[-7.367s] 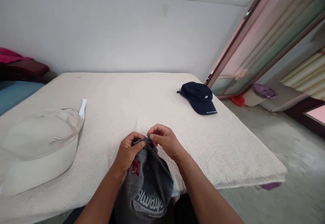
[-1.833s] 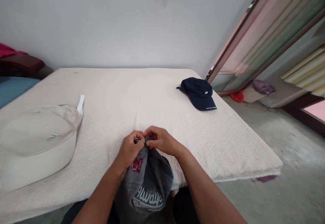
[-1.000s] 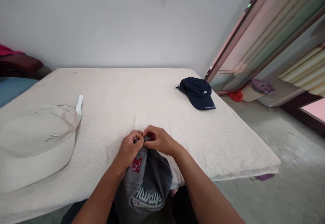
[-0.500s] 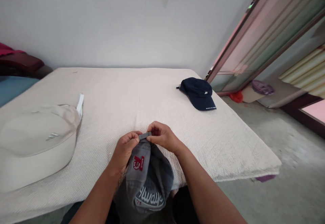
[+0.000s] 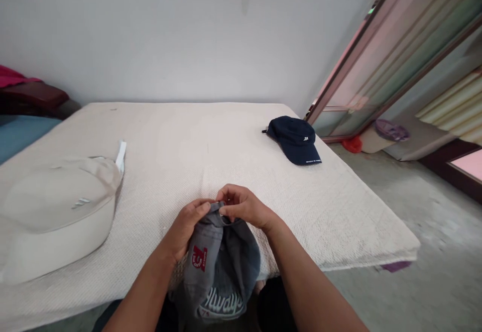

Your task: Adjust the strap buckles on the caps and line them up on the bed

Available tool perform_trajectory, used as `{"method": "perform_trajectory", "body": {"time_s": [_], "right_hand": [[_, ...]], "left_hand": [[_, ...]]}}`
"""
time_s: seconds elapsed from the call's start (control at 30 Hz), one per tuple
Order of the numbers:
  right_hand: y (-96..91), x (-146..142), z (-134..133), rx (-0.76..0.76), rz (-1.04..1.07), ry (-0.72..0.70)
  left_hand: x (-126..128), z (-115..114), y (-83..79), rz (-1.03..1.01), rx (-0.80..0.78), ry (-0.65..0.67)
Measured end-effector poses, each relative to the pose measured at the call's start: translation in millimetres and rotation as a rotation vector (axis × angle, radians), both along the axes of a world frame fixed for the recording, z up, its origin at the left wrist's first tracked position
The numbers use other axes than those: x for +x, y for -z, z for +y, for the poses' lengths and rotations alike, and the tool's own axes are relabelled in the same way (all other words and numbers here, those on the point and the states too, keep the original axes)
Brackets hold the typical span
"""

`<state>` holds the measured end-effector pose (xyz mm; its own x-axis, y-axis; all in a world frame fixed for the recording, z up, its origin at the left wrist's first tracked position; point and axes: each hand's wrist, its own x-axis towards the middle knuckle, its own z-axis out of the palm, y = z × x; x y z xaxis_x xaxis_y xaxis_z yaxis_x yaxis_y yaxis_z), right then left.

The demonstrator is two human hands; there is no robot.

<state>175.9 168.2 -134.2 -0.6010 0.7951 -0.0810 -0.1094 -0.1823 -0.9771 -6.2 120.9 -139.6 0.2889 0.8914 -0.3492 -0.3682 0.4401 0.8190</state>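
Observation:
A grey cap (image 5: 222, 266) with a red patch and white lettering lies at the near edge of the bed, its back end pointing away from me. My left hand (image 5: 186, 226) and my right hand (image 5: 244, 209) both pinch the cap's back strap, fingers closed and fingertips almost meeting above the cap. The strap itself is mostly hidden under my fingers.
A cream woven cover spreads over the bed (image 5: 196, 146). A large beige cap (image 5: 56, 211) rests at the left, a navy cap (image 5: 295, 138) at the far right. A white wall stands behind; a glass door (image 5: 380, 56) and grey floor (image 5: 433, 221) lie to the right.
My hands came back together on the cap's strap after pulling it out straight half a second ago. The cap shifted slightly lower and nearer to me.

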Motion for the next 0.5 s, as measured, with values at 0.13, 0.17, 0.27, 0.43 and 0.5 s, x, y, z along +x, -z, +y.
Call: {"method": "perform_trajectory", "body": {"time_s": [0.13, 0.17, 0.27, 0.43, 0.5], "right_hand": [[-4.6, 4, -3, -0.114, 0.137, -0.096], [-5.8, 5, -5, -0.143, 0.175, -0.105], [-9.5, 4, -9, -0.216, 0.27, -0.101], [-15.3, 1, -13, -0.294, 0.369, -0.101], [-16.4, 1, -13, -0.303, 0.388, -0.099]], "left_hand": [[-3, -2, 0.1, -0.065, -0.078, 0.169], [-4, -3, 0.5, -0.088, -0.083, 0.176], [-7, -3, 0.4, -0.148, -0.058, 0.171], [-7, -5, -6.1, -0.187, -0.003, 0.207], [-7, -6, -8.1, -0.187, 0.005, 0.218]]}}
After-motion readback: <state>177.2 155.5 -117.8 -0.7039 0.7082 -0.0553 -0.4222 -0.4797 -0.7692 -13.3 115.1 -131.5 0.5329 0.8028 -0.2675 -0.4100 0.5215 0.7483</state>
